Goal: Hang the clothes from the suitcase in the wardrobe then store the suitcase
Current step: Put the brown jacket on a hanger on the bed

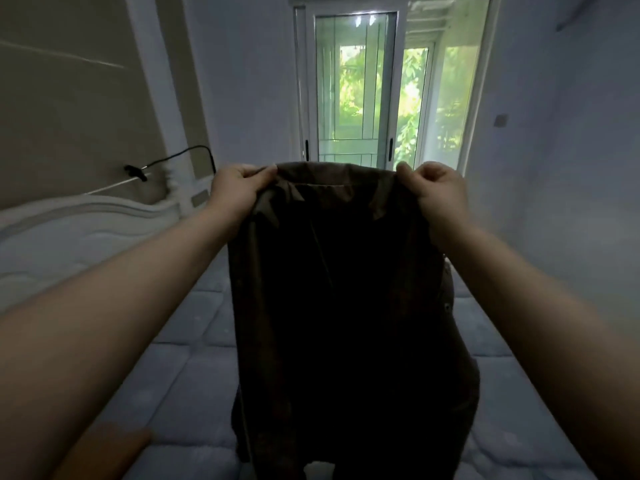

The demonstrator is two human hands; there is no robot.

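Better to keep the dark brown shirt (339, 289) spread flat and level, collar up, so a hanger slips in without creasing. No hanger, wardrobe or suitcase in view. Left hand (239, 190) curled tight, pinching the left shoulder of the shirt between thumb and fingers. Right hand (434, 187) likewise clenched on the right shoulder. Below the fingers, hanging straight down over the bare mattress (180, 375).
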